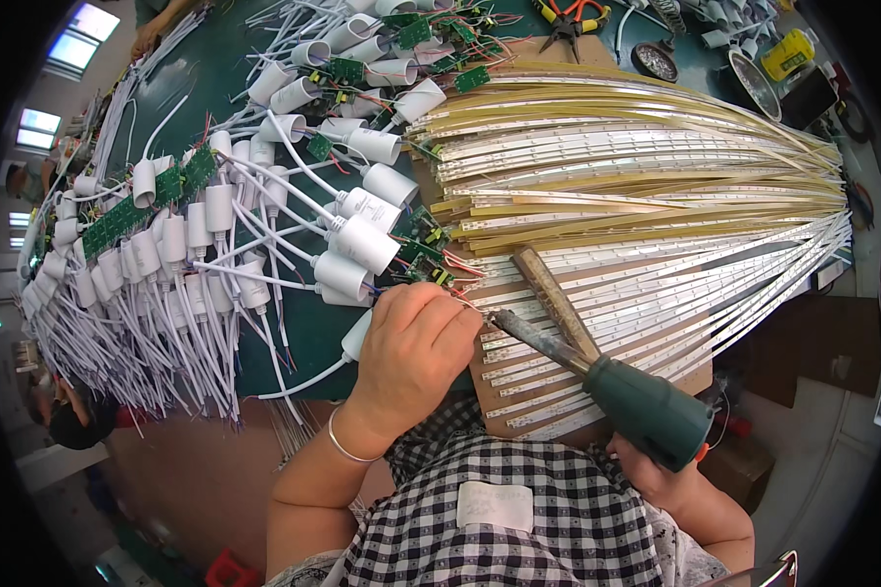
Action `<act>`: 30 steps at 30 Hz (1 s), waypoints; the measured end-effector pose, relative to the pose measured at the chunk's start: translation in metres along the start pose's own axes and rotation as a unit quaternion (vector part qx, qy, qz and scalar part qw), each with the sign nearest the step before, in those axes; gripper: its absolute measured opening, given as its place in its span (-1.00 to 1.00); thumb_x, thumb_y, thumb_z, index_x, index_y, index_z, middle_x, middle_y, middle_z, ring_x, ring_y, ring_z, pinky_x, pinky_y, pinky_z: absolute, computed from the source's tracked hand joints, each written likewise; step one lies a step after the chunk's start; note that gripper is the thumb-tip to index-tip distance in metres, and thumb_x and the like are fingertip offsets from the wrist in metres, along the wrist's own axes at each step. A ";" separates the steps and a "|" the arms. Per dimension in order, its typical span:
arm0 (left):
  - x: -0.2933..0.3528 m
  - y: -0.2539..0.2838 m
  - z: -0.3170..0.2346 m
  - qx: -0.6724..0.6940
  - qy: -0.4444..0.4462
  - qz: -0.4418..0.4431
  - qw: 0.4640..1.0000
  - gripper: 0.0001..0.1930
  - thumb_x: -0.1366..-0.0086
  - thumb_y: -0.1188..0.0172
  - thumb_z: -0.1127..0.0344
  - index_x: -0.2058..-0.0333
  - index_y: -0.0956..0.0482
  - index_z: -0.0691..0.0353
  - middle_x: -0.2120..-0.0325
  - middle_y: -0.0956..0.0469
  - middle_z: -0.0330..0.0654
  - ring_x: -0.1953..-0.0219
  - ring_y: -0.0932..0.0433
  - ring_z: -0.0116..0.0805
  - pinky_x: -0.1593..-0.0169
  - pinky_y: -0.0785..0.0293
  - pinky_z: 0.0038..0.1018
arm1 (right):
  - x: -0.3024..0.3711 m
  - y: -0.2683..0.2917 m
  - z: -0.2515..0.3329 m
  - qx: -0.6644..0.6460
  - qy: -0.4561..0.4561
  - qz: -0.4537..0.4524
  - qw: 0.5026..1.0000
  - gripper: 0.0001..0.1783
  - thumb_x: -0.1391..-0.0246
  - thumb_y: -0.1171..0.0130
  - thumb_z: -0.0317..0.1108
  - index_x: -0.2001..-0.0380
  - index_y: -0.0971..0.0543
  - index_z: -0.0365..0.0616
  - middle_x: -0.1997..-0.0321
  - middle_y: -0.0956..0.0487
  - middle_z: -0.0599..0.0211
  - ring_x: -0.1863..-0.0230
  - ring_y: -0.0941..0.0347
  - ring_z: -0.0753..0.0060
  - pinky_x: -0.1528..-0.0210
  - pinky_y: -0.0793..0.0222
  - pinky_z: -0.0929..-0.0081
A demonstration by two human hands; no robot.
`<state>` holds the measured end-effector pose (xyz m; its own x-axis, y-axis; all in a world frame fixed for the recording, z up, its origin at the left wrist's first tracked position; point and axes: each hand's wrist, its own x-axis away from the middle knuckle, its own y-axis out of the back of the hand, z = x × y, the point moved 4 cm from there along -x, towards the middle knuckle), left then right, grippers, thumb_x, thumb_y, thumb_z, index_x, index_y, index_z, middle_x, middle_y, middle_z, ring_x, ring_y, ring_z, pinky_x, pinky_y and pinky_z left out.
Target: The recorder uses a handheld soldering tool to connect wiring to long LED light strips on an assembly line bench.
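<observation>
My left hand point(416, 342) is closed, its fingertips pinching thin wires at the near ends of the white LED strips point(607, 293). The wires lead to small green circuit boards point(426, 259) beside white plastic caps point(367, 243) with white cables. In my right hand point(651, 470), mostly hidden behind it, is a soldering iron with a green handle point(651, 406). Two brown-grey shafts reach out from that handle in a V. The lower shaft's tip is right beside my left fingertips, at a strip end. The other shaft lies across the strips.
Many more caps with cables and boards cover the green table point(313, 352) to the left. Strips are fanned over brown cardboard point(690, 377). Pliers point(568, 24), a round metal dish point(654, 61) and a yellow bottle point(788, 54) stand at the back. Other people work at far left.
</observation>
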<state>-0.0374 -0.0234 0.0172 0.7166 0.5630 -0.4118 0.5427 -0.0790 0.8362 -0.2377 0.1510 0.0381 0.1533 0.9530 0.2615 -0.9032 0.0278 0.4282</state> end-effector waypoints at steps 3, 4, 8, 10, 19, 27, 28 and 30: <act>0.001 -0.001 0.001 -0.003 -0.001 0.000 1.000 -0.74 0.15 -0.32 0.51 0.38 -0.56 0.19 0.41 -0.47 -0.27 0.23 -0.45 -0.23 0.12 -0.35 -0.31 | 0.000 0.001 0.001 0.016 0.013 0.011 1.000 -0.67 0.26 -0.26 -0.50 0.28 -0.60 -0.22 0.26 -0.62 0.20 0.23 -0.53 0.05 0.09 -0.35 0.18; 0.001 -0.002 0.001 -0.004 -0.002 -0.001 1.000 -0.74 0.15 -0.32 0.51 0.38 -0.56 0.19 0.41 -0.47 -0.27 0.23 -0.45 -0.23 0.12 -0.35 -0.31 | 0.000 0.002 0.002 0.023 0.017 0.013 1.000 -0.67 0.26 -0.26 -0.50 0.28 -0.59 -0.23 0.26 -0.61 0.19 0.23 -0.52 0.04 0.10 -0.36 0.18; 0.001 -0.001 0.000 -0.009 0.000 0.000 1.000 -0.75 0.15 -0.32 0.50 0.39 -0.56 0.19 0.41 -0.47 -0.27 0.23 -0.45 -0.23 0.13 -0.35 -0.31 | 0.003 0.005 -0.002 -0.024 0.015 -0.014 1.000 -0.62 0.20 -0.18 -0.55 0.19 -0.52 -0.33 0.26 -0.59 0.12 0.27 -0.51 0.07 0.16 -0.40 0.23; 0.000 -0.001 -0.001 -0.009 0.001 0.001 1.000 -0.75 0.15 -0.32 0.50 0.40 -0.56 0.19 0.41 -0.47 -0.27 0.23 -0.45 -0.23 0.13 -0.35 -0.31 | 0.005 0.004 -0.004 -0.049 0.068 -0.013 0.996 -0.54 0.08 -0.02 -0.59 0.01 -0.38 -0.40 0.28 -0.55 0.11 0.33 -0.50 0.23 0.23 -0.44 0.36; 0.001 -0.001 -0.001 -0.014 -0.012 0.004 1.000 -0.73 0.19 -0.31 0.51 0.40 -0.57 0.19 0.42 -0.46 -0.28 0.24 -0.44 -0.24 0.16 -0.35 -0.32 | -0.002 0.007 -0.001 -0.016 0.098 0.053 0.994 -0.44 0.03 0.09 -0.63 -0.13 -0.24 -0.46 0.24 -0.51 0.06 0.38 -0.49 0.32 0.27 -0.46 0.43; 0.002 -0.001 -0.001 -0.028 -0.019 -0.001 0.999 -0.74 0.19 -0.30 0.50 0.41 -0.56 0.18 0.41 -0.46 -0.29 0.23 -0.44 -0.25 0.17 -0.33 -0.32 | -0.004 0.008 0.004 -0.013 0.086 0.026 0.996 -0.50 0.10 -0.01 -0.63 -0.02 -0.34 -0.44 0.20 -0.53 0.03 0.34 -0.51 0.18 0.24 -0.44 0.34; 0.001 -0.001 -0.001 -0.028 -0.020 -0.002 0.999 -0.74 0.19 -0.30 0.50 0.41 -0.56 0.18 0.41 -0.46 -0.29 0.23 -0.44 -0.25 0.17 -0.33 -0.32 | -0.002 0.006 0.004 -0.041 0.046 0.007 0.998 -0.59 0.14 -0.12 -0.60 0.11 -0.44 -0.41 0.22 -0.55 0.04 0.28 -0.50 0.06 0.18 -0.41 0.24; 0.001 -0.001 -0.001 -0.029 -0.021 -0.004 0.999 -0.74 0.18 -0.30 0.49 0.41 -0.56 0.18 0.41 -0.46 -0.29 0.23 -0.44 -0.25 0.17 -0.32 -0.32 | -0.002 0.006 0.004 -0.033 0.054 0.009 0.998 -0.59 0.15 -0.12 -0.60 0.12 -0.44 -0.41 0.23 -0.55 0.04 0.29 -0.50 0.07 0.18 -0.41 0.25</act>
<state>-0.0375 -0.0214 0.0162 0.7307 0.5286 -0.4320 0.5230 -0.0266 0.8519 -0.2417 0.1483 0.0441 0.0958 0.9803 0.1729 -0.9301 0.0263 0.3663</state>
